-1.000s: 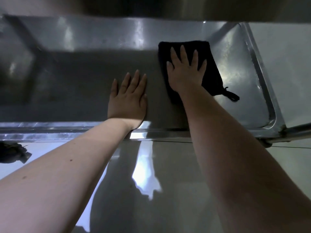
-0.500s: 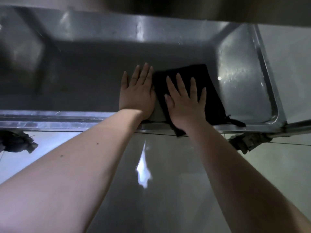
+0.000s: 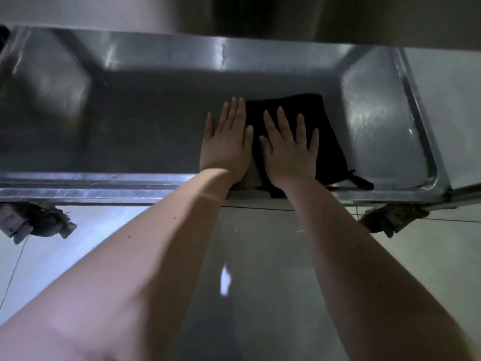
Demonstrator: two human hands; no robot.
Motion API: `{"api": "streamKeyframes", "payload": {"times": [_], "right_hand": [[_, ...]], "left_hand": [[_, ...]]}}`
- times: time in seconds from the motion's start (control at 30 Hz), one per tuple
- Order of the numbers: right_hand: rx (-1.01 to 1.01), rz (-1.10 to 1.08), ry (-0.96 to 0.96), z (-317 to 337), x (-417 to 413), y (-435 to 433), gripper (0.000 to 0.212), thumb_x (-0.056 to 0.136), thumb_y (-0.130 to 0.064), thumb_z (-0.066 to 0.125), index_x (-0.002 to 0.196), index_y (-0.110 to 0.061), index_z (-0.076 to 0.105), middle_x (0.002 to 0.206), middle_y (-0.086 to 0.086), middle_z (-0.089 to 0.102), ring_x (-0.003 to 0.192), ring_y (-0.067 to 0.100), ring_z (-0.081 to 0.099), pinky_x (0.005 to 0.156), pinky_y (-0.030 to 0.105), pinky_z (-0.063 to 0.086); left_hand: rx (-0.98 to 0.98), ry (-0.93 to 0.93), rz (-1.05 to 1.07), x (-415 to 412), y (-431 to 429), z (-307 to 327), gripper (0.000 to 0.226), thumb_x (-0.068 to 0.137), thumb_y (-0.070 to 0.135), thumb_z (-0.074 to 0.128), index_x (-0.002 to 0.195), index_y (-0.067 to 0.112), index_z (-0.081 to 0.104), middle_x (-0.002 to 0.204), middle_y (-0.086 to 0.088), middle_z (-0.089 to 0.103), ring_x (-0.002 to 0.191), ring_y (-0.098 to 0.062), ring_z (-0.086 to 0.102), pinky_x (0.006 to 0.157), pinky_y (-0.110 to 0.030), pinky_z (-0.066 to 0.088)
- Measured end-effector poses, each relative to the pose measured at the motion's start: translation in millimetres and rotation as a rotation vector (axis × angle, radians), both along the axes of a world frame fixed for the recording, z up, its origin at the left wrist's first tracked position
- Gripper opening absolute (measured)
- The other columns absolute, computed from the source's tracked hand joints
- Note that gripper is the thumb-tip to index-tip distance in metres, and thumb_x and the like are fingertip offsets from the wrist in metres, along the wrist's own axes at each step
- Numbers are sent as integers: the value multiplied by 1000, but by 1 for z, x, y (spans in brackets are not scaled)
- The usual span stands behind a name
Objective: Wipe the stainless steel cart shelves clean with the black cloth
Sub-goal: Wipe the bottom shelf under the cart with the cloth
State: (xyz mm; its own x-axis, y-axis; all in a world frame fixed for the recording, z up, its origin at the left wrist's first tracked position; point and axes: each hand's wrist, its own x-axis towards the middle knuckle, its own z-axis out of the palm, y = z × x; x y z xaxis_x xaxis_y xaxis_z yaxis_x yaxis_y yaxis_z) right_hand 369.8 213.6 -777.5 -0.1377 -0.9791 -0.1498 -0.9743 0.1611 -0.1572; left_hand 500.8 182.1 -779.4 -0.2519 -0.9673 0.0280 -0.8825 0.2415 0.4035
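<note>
Head view looks down on a steel shelf [image 3: 145,131], with both bare forearms reaching into it from below the frame. An upper shelf [image 3: 338,19] cuts across the top and hides the far wall of the lower one; the shelf's left end is dim and blurred. No writing or label can be read anywhere.

The right hand [image 3: 290,149] lies flat, fingers spread, palm down on the cloth [image 3: 325,131], pressing it onto the shelf floor rather than gripping it. The cloth sits right of the shelf's middle, its near edge hidden under the wrist and lapping over the front rim [image 3: 104,187]. A small loop [image 3: 360,181] sticks out at its near right corner. The left hand [image 3: 226,144] rests open and flat on bare steel just beside the cloth, its thumb at the cloth's left edge.

Two casters show below the rim, the left caster [image 3: 36,222] partly cut off and the right caster [image 3: 390,217] too dark for detail. Glossy floor [image 3: 260,295] fills the gap between the arms.

Compared with half a second ago, both hands and the cloth sit almost where they were; a second ago the cloth was farther back and the hands well apart.
</note>
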Motion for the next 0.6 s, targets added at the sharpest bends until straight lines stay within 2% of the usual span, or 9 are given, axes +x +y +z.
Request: {"api": "streamKeyframes", "payload": {"times": [0.07, 0.17, 0.27, 0.33, 0.37, 0.4, 0.47, 0.53, 0.6], "right_hand": [[47, 6, -47, -1, 1, 7, 53, 102, -50, 13, 152, -45, -5, 161, -16, -15, 148, 22, -17, 115, 47, -14], [2, -12, -294, 13, -22, 4, 51, 105, -36, 29, 153, -39, 16, 163, -14, 2, 150, 18, -7, 118, 40, -6], [-184, -156, -321, 18, -73, 23, 48, 103, -20, 38, 150, -27, 36, 161, -4, 20, 150, 21, 7, 120, 37, 6], [-180, -258, -370, 18, -94, 39, 45, 102, -15, 39, 147, -20, 41, 159, 3, 29, 149, 27, 12, 120, 39, 7], [-165, -291, -440, 17, -97, 43, 44, 103, -16, 39, 146, -19, 42, 158, 5, 31, 148, 29, 13, 120, 39, 5], [-154, -317, -504, 16, -97, 42, 43, 104, -18, 39, 147, -21, 42, 157, 6, 31, 148, 29, 13, 119, 37, 2], [-113, -339, -551, 16, -97, 34, 42, 106, -23, 36, 148, -24, 39, 158, 6, 29, 149, 21, 11, 117, 33, -5], [-91, -340, -584, 17, -99, 28, 42, 106, -24, 34, 148, -26, 39, 158, 2, 31, 149, 12, 9, 116, 33, -9], [-87, -376, -645, 19, -104, 26, 40, 106, -25, 34, 146, -29, 41, 157, 0, 32, 149, 12, 11, 118, 33, -8]], "left_hand": [[-2, 9, -12, 0, 0, 1, 55, 105, 31, 22, 156, 16, 5, 164, 1, 4, 150, -12, -2, 120, -39, -6], [-20, 3, -16, -1, 1, 3, 57, 104, 35, 23, 156, 19, 4, 164, 0, 2, 150, -13, -2, 120, -40, -8], [-98, -155, -28, -5, 8, 10, 60, 103, 39, 24, 156, 18, 5, 164, -5, -2, 150, -18, -4, 116, -44, -16], [-193, -260, -137, -13, 11, 18, 59, 102, 36, 23, 156, 16, 10, 163, -8, 1, 150, -20, -3, 115, -44, -19], [-211, -249, -211, -22, 13, 22, 57, 102, 34, 24, 155, 15, 14, 163, -8, 4, 150, -21, -1, 116, -44, -17], [-197, -196, -281, -36, 14, 25, 56, 102, 32, 27, 154, 15, 19, 163, -9, 7, 150, -22, 2, 118, -43, -11], [-43, -73, -337, -71, 16, 28, 54, 103, 31, 30, 154, 16, 21, 163, -7, 8, 150, -22, 5, 119, -40, -3], [150, -89, -233, -101, 23, 25, 57, 104, 42, 20, 156, 21, 9, 164, -3, -3, 150, -20, -5, 119, -44, -6], [208, -192, -126, -117, 30, 18, 62, 100, 54, 8, 155, 27, -2, 163, 3, -13, 149, -20, -15, 116, -52, -15]]}}
